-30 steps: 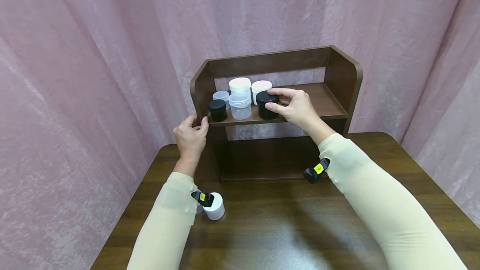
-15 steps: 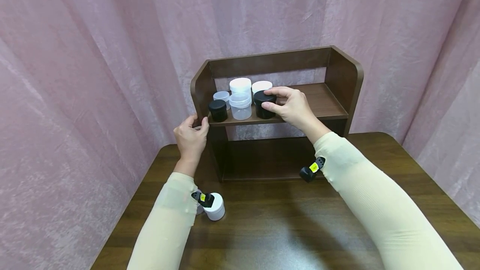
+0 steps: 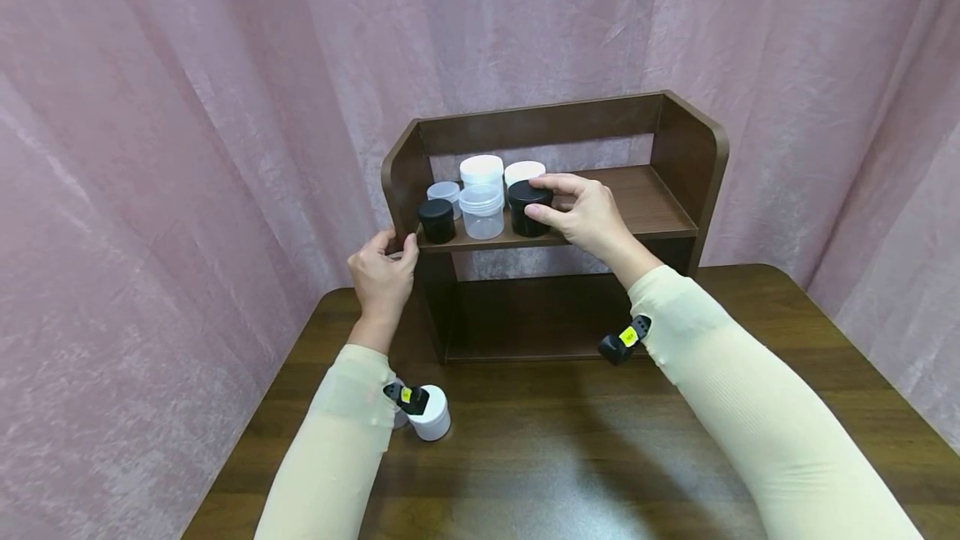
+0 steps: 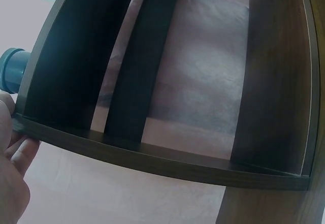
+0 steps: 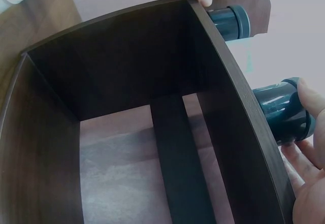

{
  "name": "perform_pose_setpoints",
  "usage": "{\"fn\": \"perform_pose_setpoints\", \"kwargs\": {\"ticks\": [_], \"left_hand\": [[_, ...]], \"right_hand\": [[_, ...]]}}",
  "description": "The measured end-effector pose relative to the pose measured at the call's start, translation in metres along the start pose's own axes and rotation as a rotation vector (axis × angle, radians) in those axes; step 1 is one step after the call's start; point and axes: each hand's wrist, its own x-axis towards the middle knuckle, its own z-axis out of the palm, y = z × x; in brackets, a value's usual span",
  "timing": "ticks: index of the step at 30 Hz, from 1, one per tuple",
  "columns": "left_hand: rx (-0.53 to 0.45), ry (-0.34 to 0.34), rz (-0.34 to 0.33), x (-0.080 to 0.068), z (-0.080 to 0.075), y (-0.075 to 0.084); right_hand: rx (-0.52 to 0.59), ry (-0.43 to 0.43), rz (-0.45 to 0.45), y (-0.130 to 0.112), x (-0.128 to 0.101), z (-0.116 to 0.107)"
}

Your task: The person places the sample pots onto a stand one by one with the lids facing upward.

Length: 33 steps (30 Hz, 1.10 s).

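Observation:
My right hand (image 3: 588,211) grips a black lidded jar (image 3: 525,222) between thumb and fingers, at the front of the upper shelf (image 3: 630,202). In the right wrist view that black jar (image 5: 282,109) stands upright on the shelf board. The left hand (image 3: 381,277) holds the front edge of the rack's left side panel (image 3: 401,182), thumb and fingers on either side. Just right of it is a smaller black jar (image 3: 437,223). A clear jar (image 3: 482,219) stands between the two black ones. Behind them are two white jars (image 3: 482,167) and a small clear jar (image 3: 442,190).
The brown wooden rack stands at the back of the wooden table (image 3: 525,457). Its lower compartment (image 3: 540,315) lies under the shelf. A white jar (image 3: 430,415) is on the table by the left forearm, with a clear one partly hidden. Pink curtains (image 3: 225,107) hang behind.
The right hand and the black jar have shifted slightly left, closer to the clear jar, then stayed nearly still. The left hand keeps its hold on the side panel.

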Motion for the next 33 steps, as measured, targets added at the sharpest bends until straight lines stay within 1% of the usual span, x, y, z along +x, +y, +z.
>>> {"fn": "perform_pose_setpoints", "kwargs": {"ticks": [3,7,12,14,16,19,22,24,28,31,33], "left_hand": [[0.011,-0.009,0.007,0.001,0.0,0.0],[0.022,-0.033,0.018,0.002,0.001,0.002],[0.018,-0.079,0.036,0.006,0.001,0.004],[0.01,-0.111,0.039,0.008,0.0,0.004],[0.005,-0.15,0.034,0.01,-0.002,0.004],[-0.003,-0.205,0.025,0.014,-0.005,0.004],[0.0,-0.245,0.015,0.016,-0.007,0.005],[0.01,-0.269,0.005,0.017,-0.008,0.006],[0.04,-0.335,-0.02,0.019,-0.01,0.005],[0.066,-0.389,-0.025,0.019,-0.012,0.004],[0.083,-0.412,-0.021,0.02,-0.012,0.003]], "right_hand": [[-0.023,0.029,-0.051,-0.001,-0.005,-0.003],[-0.088,0.094,-0.162,0.0,-0.018,-0.011],[-0.164,0.17,-0.291,0.005,-0.047,-0.023],[-0.157,0.182,-0.329,0.008,-0.06,-0.026],[-0.149,0.181,-0.346,0.004,-0.075,-0.027],[-0.127,0.155,-0.366,-0.007,-0.097,-0.022],[-0.121,0.11,-0.365,-0.014,-0.115,-0.014],[-0.103,0.074,-0.358,-0.009,-0.123,-0.008],[-0.08,-0.005,-0.313,0.002,-0.135,0.008],[-0.053,-0.063,-0.283,0.01,-0.143,0.021],[-0.033,-0.098,-0.266,0.015,-0.147,0.03]]}}
